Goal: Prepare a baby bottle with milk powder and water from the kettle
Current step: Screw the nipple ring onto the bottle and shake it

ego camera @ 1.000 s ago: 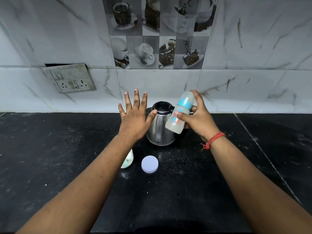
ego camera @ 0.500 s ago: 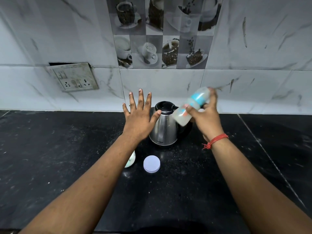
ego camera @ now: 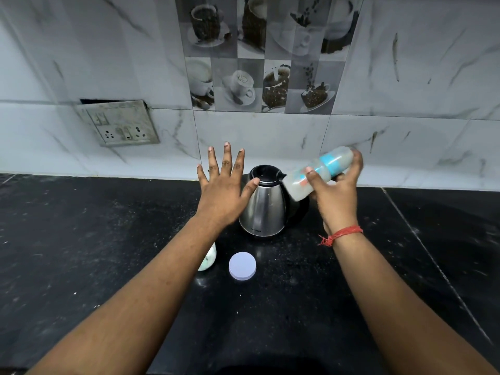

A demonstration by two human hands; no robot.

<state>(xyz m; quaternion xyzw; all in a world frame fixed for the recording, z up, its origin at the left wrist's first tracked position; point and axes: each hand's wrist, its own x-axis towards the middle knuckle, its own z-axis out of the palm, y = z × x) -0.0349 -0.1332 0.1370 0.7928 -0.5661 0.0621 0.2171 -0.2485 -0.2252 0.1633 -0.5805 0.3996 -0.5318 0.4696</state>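
Since a moment ago the baby bottle (ego camera: 316,173) has swung from near upright to almost lying flat, its capped end now pointing up and to the right toward the wall, which looks like a shake in progress. It hangs in the air above the kettle's handle side, over the back of the black counter (ego camera: 81,253). The right hand (ego camera: 336,196) grasps it round the body, thumb across the near side and fingers wrapped behind. The left hand (ego camera: 224,193) is released, fingers spread and straight, with the thumb tip just at the shoulder of the steel kettle (ego camera: 263,204).

Judging by the cloudy white fill, the bottle carries liquid and will feel moderately weighty but easy for one hand. Its plastic wall seems stiff and smooth, possibly slick if wet, so a grip round the waist near the blue band suits best.

A round pale lid (ego camera: 242,266) lies flat nearer the counter's front, and a small white container (ego camera: 209,259) stands partly hidden under the left forearm.
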